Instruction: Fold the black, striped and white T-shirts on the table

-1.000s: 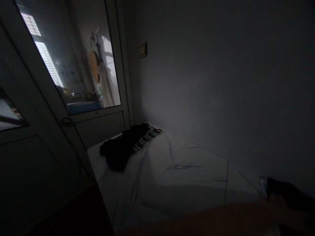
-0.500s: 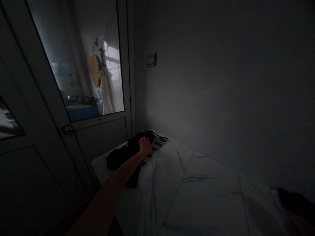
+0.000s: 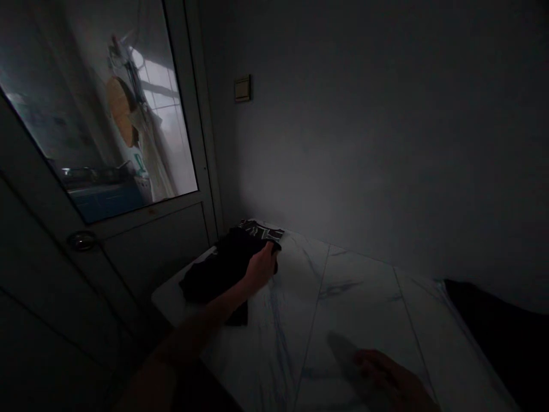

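Observation:
My left hand (image 3: 262, 266) is closed on the edge of a black garment (image 3: 218, 269), pinching it near its right end. The garment lies bunched at the far left corner of the marble-patterned tabletop (image 3: 364, 309). Behind it a dark cloth with pale line patterning (image 3: 262, 230) shows, partly covered by the garment. Over the near right part of the table hovers my right hand (image 3: 392, 377), fingers loosely stretched, with nothing visible in it. Dim light hides the garment's details.
A grey wall (image 3: 364, 143) with a light switch (image 3: 242, 89) borders the table's back. Left stands a glazed door (image 3: 163, 220) with a round knob (image 3: 82, 241). Through its glass a round wooden board (image 3: 122, 111) hangs. Another black cloth (image 3: 493, 337) lies at the right.
My left hand has gone from lying on the cloth to gripping the black garment's edge, pulling it rightward over the patterned cloth. My right hand has come into view. The view has turned right.

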Demonstrator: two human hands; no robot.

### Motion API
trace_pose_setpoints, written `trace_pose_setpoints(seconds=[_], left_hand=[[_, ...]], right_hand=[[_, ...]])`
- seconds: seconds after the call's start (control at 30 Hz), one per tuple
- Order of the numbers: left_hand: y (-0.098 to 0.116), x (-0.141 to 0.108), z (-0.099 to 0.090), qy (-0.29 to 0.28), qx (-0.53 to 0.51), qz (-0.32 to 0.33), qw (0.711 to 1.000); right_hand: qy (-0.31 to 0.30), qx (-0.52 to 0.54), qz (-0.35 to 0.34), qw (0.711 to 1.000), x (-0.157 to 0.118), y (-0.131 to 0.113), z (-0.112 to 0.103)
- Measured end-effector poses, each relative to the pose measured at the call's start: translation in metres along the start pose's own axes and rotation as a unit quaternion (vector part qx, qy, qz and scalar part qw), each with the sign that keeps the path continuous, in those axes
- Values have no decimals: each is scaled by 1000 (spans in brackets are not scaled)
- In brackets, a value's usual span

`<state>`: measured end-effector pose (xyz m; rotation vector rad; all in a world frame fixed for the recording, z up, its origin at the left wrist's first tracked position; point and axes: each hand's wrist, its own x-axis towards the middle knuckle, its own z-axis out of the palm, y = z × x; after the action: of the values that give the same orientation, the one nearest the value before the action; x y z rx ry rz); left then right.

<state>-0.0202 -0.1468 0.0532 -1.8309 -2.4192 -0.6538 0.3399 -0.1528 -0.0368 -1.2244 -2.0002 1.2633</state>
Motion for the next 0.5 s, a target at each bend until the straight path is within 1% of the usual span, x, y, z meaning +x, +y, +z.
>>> trace_pose_setpoints(seconds=[0.07,0.1,0.13,0.2,0.23,0.3,0.37,0.4,0.43,0.5], left_hand=[[27,-38,-6,-37,-35,72,996],[40,-58,-10,-66,-50,103,991],[53,-78,-12,-101,-59,133,984],[75,-113,-14,-173,-64,201,962],[85,-128,-12,-202,-66,245,946],[100,-153,-1,-235,-68,333,911],[109,-174,17,-252,-65,402,878],[113,-182,26,-258,-62,426,865],[116,-190,35,-264,-61,445,854],[121,-200,47,-272,-67,470,837]], right_hand=[[-11,104,42,994,7,-8,18],[-27,167,75,983,10,-12,29],[-51,227,116,966,13,-17,38],[-96,330,187,920,16,-28,54],[-113,371,212,897,15,-34,60],[-121,436,246,857,10,-48,65],[-112,474,271,830,3,-59,64],[-105,473,280,829,0,-63,62],[-91,459,283,837,-2,-65,60],[-51,404,267,873,-6,-63,55]])
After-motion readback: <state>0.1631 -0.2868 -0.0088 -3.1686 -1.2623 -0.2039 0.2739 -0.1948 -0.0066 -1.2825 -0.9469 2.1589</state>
